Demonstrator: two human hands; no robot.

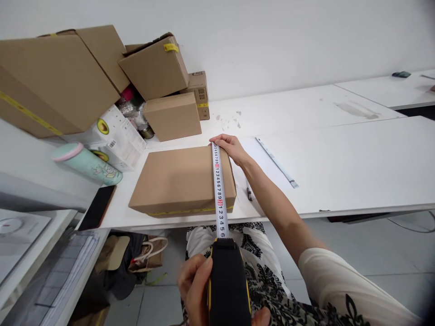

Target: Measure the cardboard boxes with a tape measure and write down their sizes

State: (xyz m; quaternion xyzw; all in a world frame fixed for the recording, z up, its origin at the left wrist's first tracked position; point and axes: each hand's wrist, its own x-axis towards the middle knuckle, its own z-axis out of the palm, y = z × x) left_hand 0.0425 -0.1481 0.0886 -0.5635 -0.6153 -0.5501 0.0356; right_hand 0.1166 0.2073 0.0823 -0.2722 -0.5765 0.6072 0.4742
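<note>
A closed cardboard box [173, 179] lies on the white table [326, 167] near its front edge. Across the right part of its top runs the white blade of a tape measure [218, 185], drawn out toward me past the near side. My left hand [195, 287] is wrapped around the black and yellow case, below the table edge and over my lap. At the box's far edge, my right hand [231, 146] is closed on the tape's end, the fingertips partly hidden behind it. The number 20 in red shows near the box's front edge.
Several cardboard boxes [154, 68] are stacked at the back left, above white avocado-print boxes [127, 140]. A mint tumbler [90, 163] and a dark phone [98, 207] lie at the left. Right of my forearm lies a flat ruler-like strip [277, 163]. Bags [149, 256] sit under the table.
</note>
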